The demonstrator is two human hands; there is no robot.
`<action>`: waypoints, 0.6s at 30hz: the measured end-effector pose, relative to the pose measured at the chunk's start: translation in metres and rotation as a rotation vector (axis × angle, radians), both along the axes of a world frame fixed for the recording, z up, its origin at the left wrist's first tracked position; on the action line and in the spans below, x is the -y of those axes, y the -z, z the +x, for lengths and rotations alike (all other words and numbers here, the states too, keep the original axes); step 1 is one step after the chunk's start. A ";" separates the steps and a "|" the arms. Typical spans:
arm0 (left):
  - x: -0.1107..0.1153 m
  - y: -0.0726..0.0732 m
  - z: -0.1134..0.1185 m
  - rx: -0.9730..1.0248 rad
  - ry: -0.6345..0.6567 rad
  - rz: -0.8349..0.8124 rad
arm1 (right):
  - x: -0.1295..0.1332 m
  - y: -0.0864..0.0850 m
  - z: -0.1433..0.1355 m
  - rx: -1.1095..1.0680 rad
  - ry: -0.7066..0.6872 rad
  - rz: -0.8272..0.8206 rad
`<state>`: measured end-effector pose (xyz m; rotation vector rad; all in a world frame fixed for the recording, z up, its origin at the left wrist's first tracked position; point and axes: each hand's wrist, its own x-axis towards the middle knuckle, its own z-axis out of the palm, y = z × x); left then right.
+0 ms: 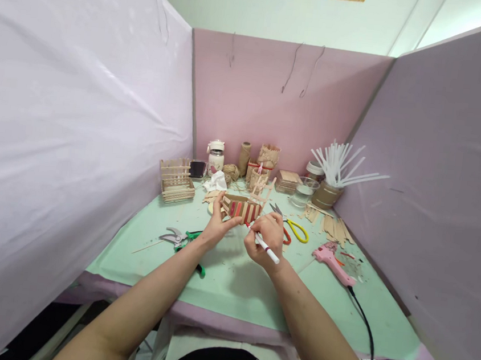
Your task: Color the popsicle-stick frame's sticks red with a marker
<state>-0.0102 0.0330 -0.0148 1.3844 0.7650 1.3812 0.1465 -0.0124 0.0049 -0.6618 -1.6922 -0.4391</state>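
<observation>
My left hand (pixel 219 226) grips the left end of a small popsicle-stick model (pixel 243 210), thumb along its lower edge. The model looks like a little boat, with red and pink stripes on its slatted side and thin uprights at its right end. In my right hand (pixel 269 237) is a white marker (pixel 268 248), pinched like a pen. Its red tip meets, or nearly meets, the model's lower edge. Scissors (pixel 293 228) with red and yellow handles lie just beyond my right hand. Green-handled pruning shears (pixel 180 238) lie left of my left forearm.
A pink glue gun (pixel 335 262) with a black cord lies at the right. Along the back stand a stick basket (pixel 177 182), a jar (pixel 216 157), a twine spool (pixel 244 156), a water bowl (pixel 304 192) and a pot of white glue sticks (pixel 327 196). Loose wooden sticks (pixel 334 227) lie nearby.
</observation>
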 end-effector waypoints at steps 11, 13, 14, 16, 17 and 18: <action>-0.001 0.001 -0.001 -0.007 0.006 -0.007 | 0.000 0.001 0.000 0.015 0.001 -0.011; -0.001 0.002 -0.001 -0.011 0.004 -0.004 | 0.000 0.001 0.000 0.017 0.003 -0.018; -0.001 0.002 -0.001 -0.013 0.004 -0.001 | 0.001 0.001 0.000 0.015 0.005 -0.017; -0.001 0.002 -0.001 -0.013 0.002 0.001 | 0.001 0.001 0.001 0.011 0.012 -0.015; 0.000 0.002 -0.001 -0.013 0.002 -0.002 | 0.001 0.001 0.001 0.011 0.015 -0.016; 0.000 0.001 0.000 -0.012 0.002 -0.005 | 0.001 0.001 0.001 0.014 0.015 -0.017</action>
